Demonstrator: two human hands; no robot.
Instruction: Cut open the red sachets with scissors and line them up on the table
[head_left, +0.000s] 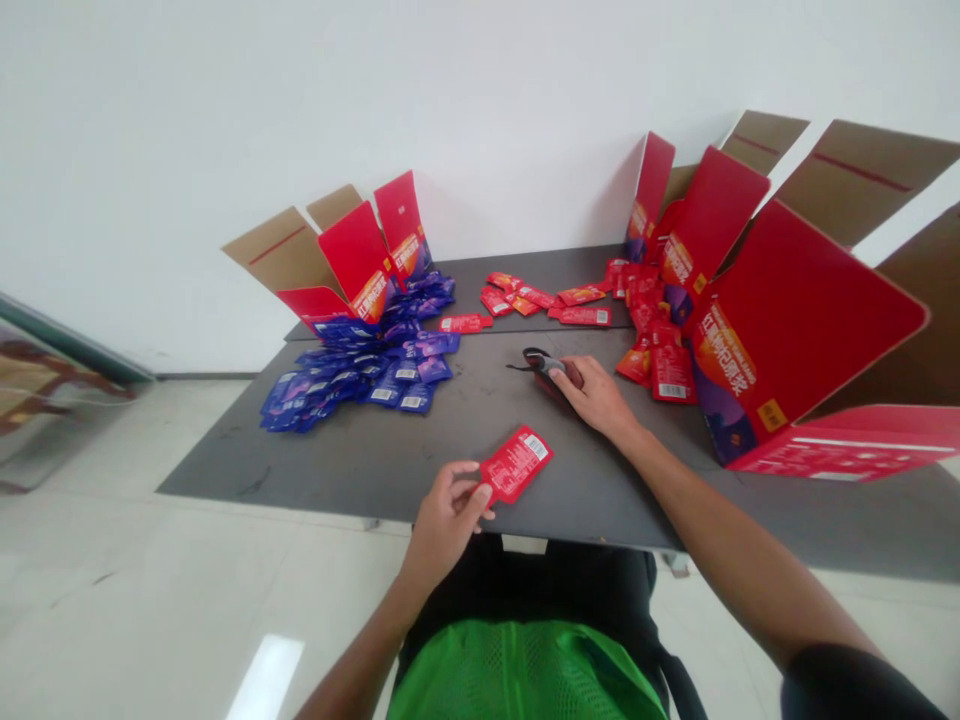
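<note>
My left hand (446, 515) pinches a red foil sachet (516, 463) by its lower corner, just above the near edge of the grey table (360, 480). My right hand (592, 398) is closed over a small dark-handled pair of scissors (547, 366), with the blades pointing left and partly hidden by my fingers. Just right of that hand lies a heap of red sachets (660, 350). Left of centre lies a heap of blue-purple sachets (352, 380). More red sachets (536, 297) are strewn across the far part of the table.
Open red cartons with brown flaps stand at the table's back left (330, 255) and right (795, 320), the largest (795, 320) close to my right arm. A white wall rises behind the table. A tiled floor lies beyond its left and near edges.
</note>
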